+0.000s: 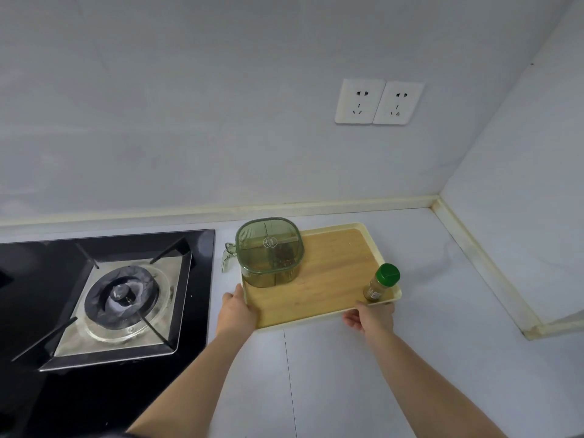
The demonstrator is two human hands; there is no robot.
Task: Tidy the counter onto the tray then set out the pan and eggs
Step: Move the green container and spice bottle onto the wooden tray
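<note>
A wooden tray (328, 279) with a cream rim lies on the pale counter, angled toward the back right corner. On its left end stands a green see-through seasoning box (270, 251) with a lid and a small clear spoon handle sticking out to the left. A small spice jar (380, 284) with a green cap stands at the tray's near right corner. My left hand (237, 311) grips the tray's near left corner. My right hand (369, 317) grips the near edge just below the jar. No pan or eggs are in view.
A black glass gas hob (104, 295) with a burner and pan supports fills the left side, right beside the tray. Two white wall sockets (379, 102) sit above the counter. Walls meet in a corner at the back right, with a raised cream edging.
</note>
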